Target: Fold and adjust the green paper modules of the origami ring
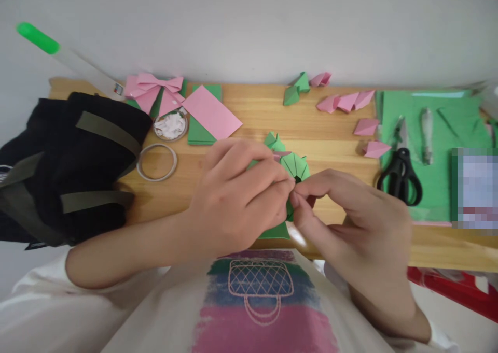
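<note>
Green folded paper piece (293, 165) at centre of frame. Sits clamped under fingers of left hand (241, 195) and pinched at its near edge by thumb and forefinger of right hand (358, 228); together at fingertips, exact hold partly hidden. On wooden tabletop (260, 117): black-handled scissors (403, 161) at right, pink folded pieces (347, 103) upper right.

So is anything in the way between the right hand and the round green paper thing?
Nothing that I can see. The right hand has its finger and thumb pinched right at the green paper, by the dark hole. The left hand covers the other side.
</note>
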